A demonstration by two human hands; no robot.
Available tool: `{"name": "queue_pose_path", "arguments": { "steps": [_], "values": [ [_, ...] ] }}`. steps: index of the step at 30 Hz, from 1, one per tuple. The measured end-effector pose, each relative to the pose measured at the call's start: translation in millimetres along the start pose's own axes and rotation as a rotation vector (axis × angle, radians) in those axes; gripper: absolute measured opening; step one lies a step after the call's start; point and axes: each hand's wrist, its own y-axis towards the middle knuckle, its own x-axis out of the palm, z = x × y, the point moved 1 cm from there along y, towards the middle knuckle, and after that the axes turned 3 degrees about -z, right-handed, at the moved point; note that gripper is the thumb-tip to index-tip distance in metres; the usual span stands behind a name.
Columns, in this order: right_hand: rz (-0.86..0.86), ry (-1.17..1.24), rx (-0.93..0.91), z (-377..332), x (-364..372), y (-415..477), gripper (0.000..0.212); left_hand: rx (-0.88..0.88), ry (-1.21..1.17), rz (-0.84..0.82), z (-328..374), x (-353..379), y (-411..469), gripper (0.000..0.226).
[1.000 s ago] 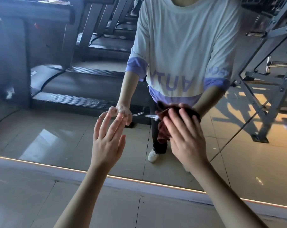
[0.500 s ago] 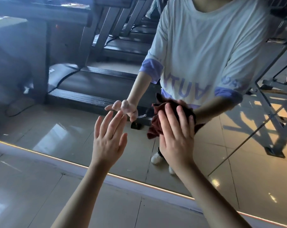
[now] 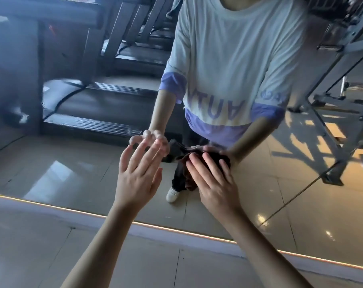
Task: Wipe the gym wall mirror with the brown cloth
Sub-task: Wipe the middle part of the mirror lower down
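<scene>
Treadmills (image 3: 97,109) are reflected in the gym wall mirror (image 3: 72,173). Toward its lower edge the brown cloth (image 3: 190,181) is pressed on the glass, bunched, under the straight fingers of the right hand (image 3: 216,183). The left hand (image 3: 138,175) is held spread and empty, just beside the cloth on the left.

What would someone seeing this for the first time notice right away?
Most likely the two hands reaching to the wall mirror at centre: the right hand presses the brown cloth flat on the glass, and the left hand is spread open beside it, fingertips at or near the glass. Above them, the person's reflection in a white and purple shirt fills the upper middle.
</scene>
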Motion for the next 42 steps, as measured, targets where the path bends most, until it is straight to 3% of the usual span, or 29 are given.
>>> {"name": "queue_pose_path", "arguments": {
  "steps": [6,9,12,15,18,20,23,25,29,32,35,40,42],
  "values": [
    [0.227,0.131,0.409,13.7,-22.3,32.6,0.047,0.053,0.004,-0.029,-14.4,-6.4,-1.2,0.058],
    [0.123,0.059,0.295,-17.7,-8.3,35.2,0.052,0.062,0.008,-0.020,-16.2,-6.3,-1.2,0.058],
    [0.078,-0.016,0.171,-9.5,-7.0,24.7,0.041,0.065,0.006,-0.014,-16.0,-6.0,-1.1,0.059],
    [0.175,0.017,0.333,11.3,-14.8,21.0,0.042,0.062,-0.009,-0.006,-15.4,-4.9,-1.7,0.062],
    [0.266,0.129,0.560,-11.1,-7.9,25.7,0.046,0.058,-0.010,-0.001,-16.2,-3.0,-3.2,0.061],
    [0.190,0.127,0.488,-37.7,4.2,31.0,0.046,0.062,-0.001,0.003,-17.5,-2.4,-3.3,0.061],
    [0.065,0.011,0.199,-35.4,8.3,22.1,0.045,0.082,0.002,0.015,-18.7,-0.4,-3.8,0.062],
    [0.102,-0.014,0.265,-13.2,-1.0,13.2,0.042,0.083,-0.004,0.024,-18.4,0.3,-3.5,0.061],
    [0.236,0.113,0.579,-13.2,-6.0,16.3,0.046,0.086,-0.003,0.033,-16.4,3.3,-4.4,0.058],
    [0.156,0.107,0.424,-40.2,0.0,40.8,0.049,0.088,0.002,0.045,-16.9,5.0,-4.1,0.057],
    [0.108,0.001,0.257,-20.5,-9.3,37.8,0.039,0.121,-0.013,0.050,-20.1,1.6,-4.0,0.055],
    [0.273,0.072,0.577,-11.5,-22.1,36.5,0.041,0.020,0.020,0.079,-34.5,-9.0,-1.2,0.049],
    [0.230,0.115,0.478,-41.4,-8.0,51.3,0.039,0.033,0.031,0.081,-39.6,-9.7,-1.3,0.048]
  ]
}}
